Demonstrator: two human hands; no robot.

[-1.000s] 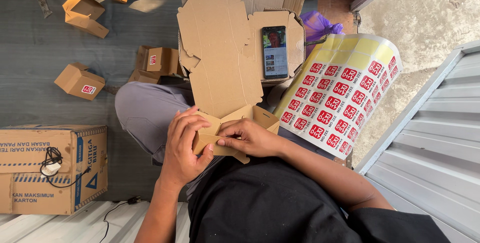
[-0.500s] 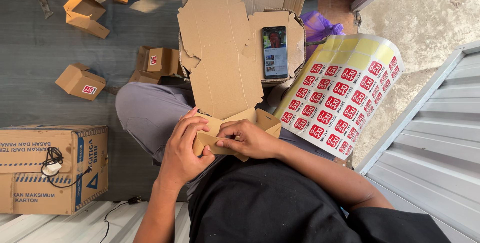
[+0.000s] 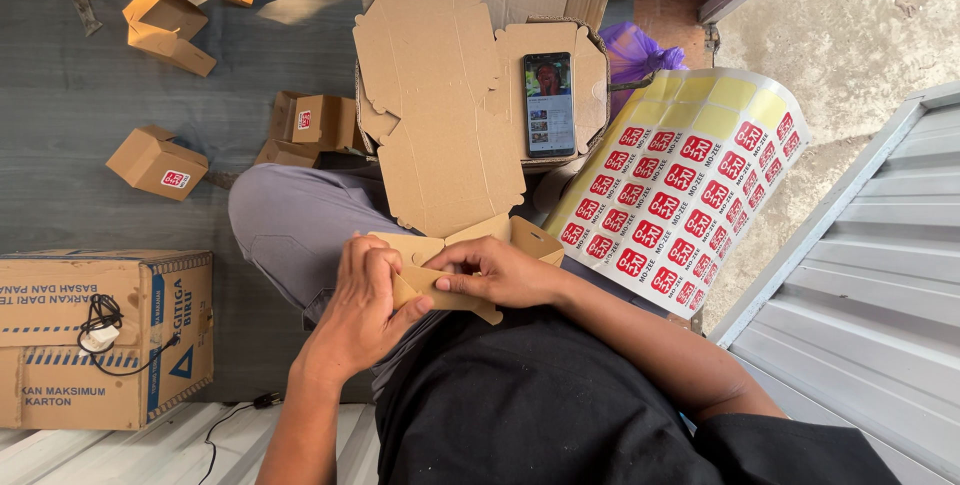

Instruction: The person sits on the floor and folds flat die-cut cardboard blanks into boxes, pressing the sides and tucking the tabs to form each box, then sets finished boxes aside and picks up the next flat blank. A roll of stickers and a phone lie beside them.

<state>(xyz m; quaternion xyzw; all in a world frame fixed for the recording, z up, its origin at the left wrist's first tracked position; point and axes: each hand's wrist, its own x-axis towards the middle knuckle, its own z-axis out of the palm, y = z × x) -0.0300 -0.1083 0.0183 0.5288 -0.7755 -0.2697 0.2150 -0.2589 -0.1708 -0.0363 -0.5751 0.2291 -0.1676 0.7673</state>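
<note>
A small brown cardboard box blank (image 3: pixel 455 245) lies partly folded on my lap. My left hand (image 3: pixel 362 303) grips its near left flap, fingers curled over the edge. My right hand (image 3: pixel 500 272) presses on the blank from the right, thumb and fingers pinching a fold. Just beyond my hands a stack of flat die-cut cardboard blanks (image 3: pixel 435 115) rests against my knee. A curled sheet of red and white stickers on yellow backing (image 3: pixel 680 185) lies to the right of the blank.
A phone (image 3: pixel 549 103) with a lit screen lies on the flat cardboard. Several folded small boxes (image 3: pixel 157 161) are scattered on the grey floor at left. A large printed carton (image 3: pixel 100 335) with a cable on it stands near left. Grey metal steps (image 3: pixel 860 295) run along the right.
My hands have shifted slightly on the blank and the fold has tightened; nothing else has moved.
</note>
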